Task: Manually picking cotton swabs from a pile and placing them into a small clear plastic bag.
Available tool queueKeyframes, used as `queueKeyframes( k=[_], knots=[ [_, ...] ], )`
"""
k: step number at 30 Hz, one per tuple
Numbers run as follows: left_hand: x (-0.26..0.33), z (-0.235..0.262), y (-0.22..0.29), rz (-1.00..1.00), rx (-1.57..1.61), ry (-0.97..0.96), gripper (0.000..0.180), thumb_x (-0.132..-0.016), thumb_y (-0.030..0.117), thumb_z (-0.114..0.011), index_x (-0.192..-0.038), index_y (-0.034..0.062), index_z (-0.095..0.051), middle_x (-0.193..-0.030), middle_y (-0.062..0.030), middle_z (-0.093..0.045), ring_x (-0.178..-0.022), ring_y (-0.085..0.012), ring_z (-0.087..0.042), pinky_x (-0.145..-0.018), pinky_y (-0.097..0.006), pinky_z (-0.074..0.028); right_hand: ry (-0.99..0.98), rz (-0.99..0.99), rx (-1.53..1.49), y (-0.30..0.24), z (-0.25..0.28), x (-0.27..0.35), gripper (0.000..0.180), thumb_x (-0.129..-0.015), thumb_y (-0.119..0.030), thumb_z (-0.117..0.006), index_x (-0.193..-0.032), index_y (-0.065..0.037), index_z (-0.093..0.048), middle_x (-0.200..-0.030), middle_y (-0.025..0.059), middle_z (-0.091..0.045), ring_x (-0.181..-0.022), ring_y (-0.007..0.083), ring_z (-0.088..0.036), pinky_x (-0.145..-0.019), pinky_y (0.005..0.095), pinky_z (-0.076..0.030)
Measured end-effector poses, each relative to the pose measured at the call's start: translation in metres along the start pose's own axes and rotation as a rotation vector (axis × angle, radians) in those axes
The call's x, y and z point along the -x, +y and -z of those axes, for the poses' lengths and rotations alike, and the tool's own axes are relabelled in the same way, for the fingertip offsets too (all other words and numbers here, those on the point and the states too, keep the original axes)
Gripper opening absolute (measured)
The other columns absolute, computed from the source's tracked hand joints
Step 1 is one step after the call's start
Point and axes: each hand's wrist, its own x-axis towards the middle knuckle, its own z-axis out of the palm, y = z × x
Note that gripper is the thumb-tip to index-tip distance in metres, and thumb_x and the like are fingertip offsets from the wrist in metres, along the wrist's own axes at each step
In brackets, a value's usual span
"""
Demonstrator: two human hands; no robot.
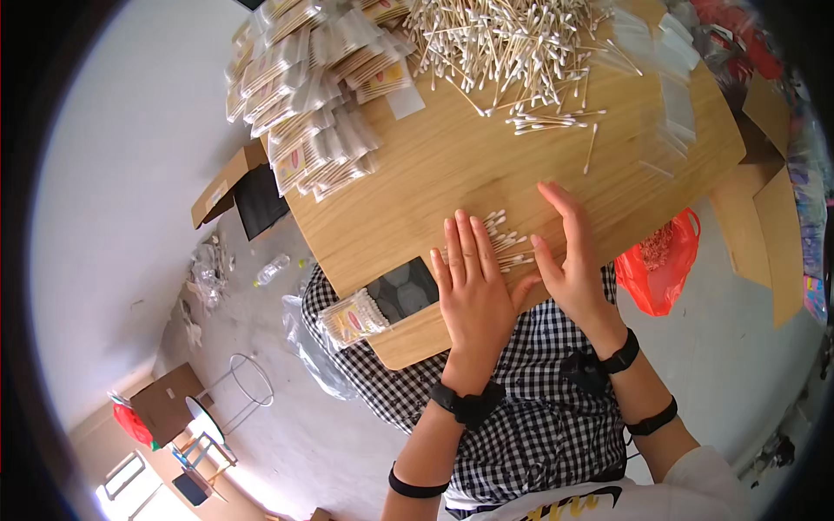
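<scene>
head view: left hand [473,282] and right hand [569,256], fingers flat and pressed together, corral a small bunch of cotton swabs [504,239] between them near the desk's [434,174] front edge, squaring the bunch.

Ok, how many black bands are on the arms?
4. Two on the left arm: one at the wrist, one further up the forearm. Two on the right arm: one at the wrist, one further up. More could sit out of frame.
</scene>
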Motion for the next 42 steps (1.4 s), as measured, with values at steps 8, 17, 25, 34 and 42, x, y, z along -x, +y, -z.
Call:
queueKeyframes(
  k=[8, 17, 25, 34, 42],
  knots=[
    [0.015, 0.011, -0.009, 0.040, 0.177, 0.194, 0.092, -0.085, 0.050, -0.056, -0.142, -0.0104, -0.017, -0.149, -0.0285, -0.018, -0.141, -0.0383, -0.014, -0.110, -0.058, -0.009, -0.118, 0.141, 0.027, -0.014, -0.002, -0.028, 0.031, -0.079, 0.006, -0.060, -0.108, -0.005, -0.059, -0.103, 0.0104, -0.060, -0.096, 0.0283, -0.056, -0.085, 0.0367, -0.044],
    [0.035, 0.005, -0.001, -0.059, 0.177, -0.030, 0.083, -0.085, 0.049, -0.057, -0.141, -0.0049, -0.028, -0.148, -0.0188, -0.028, -0.140, -0.0320, -0.021, -0.110, -0.057, -0.015, -0.279, 0.366, 0.262, -0.014, -0.002, -0.050, 0.013, -0.074, 0.000, -0.064, -0.083, -0.007, -0.059, -0.082, 0.0050, -0.056, -0.085, 0.0243, -0.053, -0.076, 0.0365, -0.044],
    [0.035, 0.001, -0.001, -0.073, 0.132, -0.029, 0.082, -0.086, 0.052, -0.053, -0.140, -0.0044, -0.030, -0.148, -0.0184, -0.029, -0.140, -0.0314, -0.022, -0.111, -0.054, -0.015, -0.155, 0.294, 0.229, -0.015, -0.005, -0.056, 0.008, -0.077, -0.001, -0.063, -0.080, -0.006, -0.057, -0.079, 0.0060, -0.056, -0.081, 0.0272, -0.053, -0.075, 0.0378, -0.043],
    [0.036, 0.000, -0.004, -0.068, 0.144, -0.033, 0.080, -0.087, 0.050, -0.053, -0.140, -0.0041, -0.030, -0.148, -0.0184, -0.028, -0.140, -0.0310, -0.022, -0.111, -0.053, -0.016, -0.251, 0.372, 0.216, -0.025, -0.010, -0.061, 0.012, -0.073, -0.002, -0.064, -0.082, -0.007, -0.057, -0.082, 0.0044, -0.057, -0.084, 0.0255, -0.053, -0.077, 0.0366, -0.043],
    [0.035, 0.000, -0.003, -0.064, 0.143, -0.039, 0.079, -0.087, 0.050, -0.052, -0.141, -0.0034, -0.029, -0.149, -0.0177, -0.028, -0.140, -0.0300, -0.021, -0.111, -0.052, -0.016, -0.424, 0.384, 0.283, -0.028, -0.010, -0.060, 0.020, -0.066, -0.002, -0.065, -0.080, -0.008, -0.051, -0.082, 0.0030, -0.056, -0.084, 0.0232, -0.052, -0.079, 0.0342, -0.043]
  ],
)
